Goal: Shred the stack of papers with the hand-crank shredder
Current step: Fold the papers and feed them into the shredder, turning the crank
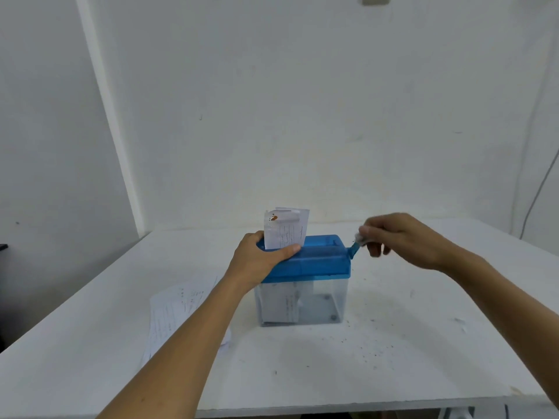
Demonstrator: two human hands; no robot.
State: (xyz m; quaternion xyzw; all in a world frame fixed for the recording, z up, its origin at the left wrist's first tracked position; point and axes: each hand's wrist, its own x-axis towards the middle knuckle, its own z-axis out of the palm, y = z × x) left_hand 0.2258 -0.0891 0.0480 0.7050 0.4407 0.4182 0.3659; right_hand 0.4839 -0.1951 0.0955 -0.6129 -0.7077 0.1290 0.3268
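Note:
A hand-crank shredder with a blue lid (320, 261) and a clear bin (320, 303) stands in the middle of the white table. A folded white paper (286, 228) with handwriting and a brown stain sticks upright out of the lid's slot. My left hand (260, 255) grips the lid's left end, thumb along the front beside the paper. My right hand (399, 237) pinches the pale knob of the blue crank (354, 248) at the lid's right end. Paper pieces lie inside the bin.
Several written sheets (178, 309) lie flat on the table (393, 343) left of the shredder, partly under my left forearm. Small dark specks and paper scraps dot the table to the right. A white wall stands close behind, with a cable (538, 192) at far right.

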